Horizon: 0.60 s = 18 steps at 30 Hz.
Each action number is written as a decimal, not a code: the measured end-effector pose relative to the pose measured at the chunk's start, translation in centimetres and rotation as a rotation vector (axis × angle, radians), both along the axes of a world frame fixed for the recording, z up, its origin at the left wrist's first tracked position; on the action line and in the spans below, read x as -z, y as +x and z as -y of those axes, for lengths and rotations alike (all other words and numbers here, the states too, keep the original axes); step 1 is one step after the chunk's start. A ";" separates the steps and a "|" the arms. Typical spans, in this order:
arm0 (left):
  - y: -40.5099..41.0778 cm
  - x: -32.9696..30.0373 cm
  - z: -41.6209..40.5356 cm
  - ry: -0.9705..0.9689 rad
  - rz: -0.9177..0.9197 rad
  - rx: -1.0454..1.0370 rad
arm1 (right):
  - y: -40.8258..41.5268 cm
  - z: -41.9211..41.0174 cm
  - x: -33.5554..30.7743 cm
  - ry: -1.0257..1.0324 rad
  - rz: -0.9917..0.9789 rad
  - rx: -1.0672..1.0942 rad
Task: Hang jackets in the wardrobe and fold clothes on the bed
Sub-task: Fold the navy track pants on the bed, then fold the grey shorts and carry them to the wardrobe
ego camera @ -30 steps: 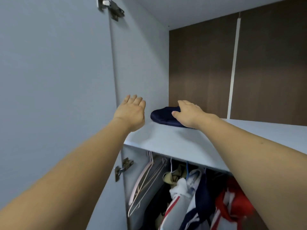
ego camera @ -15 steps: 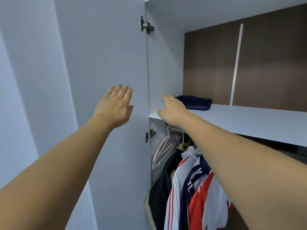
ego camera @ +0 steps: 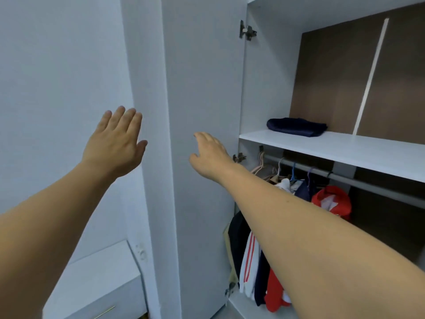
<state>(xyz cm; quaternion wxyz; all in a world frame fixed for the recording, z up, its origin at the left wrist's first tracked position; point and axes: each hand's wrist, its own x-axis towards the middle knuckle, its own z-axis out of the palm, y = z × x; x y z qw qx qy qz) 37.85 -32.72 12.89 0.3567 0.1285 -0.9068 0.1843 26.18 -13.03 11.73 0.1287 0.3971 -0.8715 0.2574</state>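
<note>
Grey-white panel of the wardrobe door stands open before me, and my 2 hands are empty, fingers straight and relaxed. My left hand is near the door's outer edge; my right hand is in front of its inner face, and I cannot tell if it touches. I judge the step is to close this door. I should push flat with the palm, slowly, so the hanging jackets are not caught. One folded navy garment lies on the shelf
</note>
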 end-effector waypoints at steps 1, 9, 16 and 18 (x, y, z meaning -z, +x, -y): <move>2.2 0.1 0.1 0.004 -0.001 -0.020 | 1.8 0.2 0.0 0.003 0.002 -0.020; 25.4 1.6 0.7 0.062 0.024 -0.289 | 20.0 5.0 1.2 0.000 0.034 -0.245; 50.3 5.3 1.0 0.115 0.027 -0.589 | 40.6 10.3 4.5 0.037 0.081 -0.548; 57.1 6.2 0.5 0.132 0.032 -0.674 | 46.7 11.7 5.3 0.053 0.084 -0.641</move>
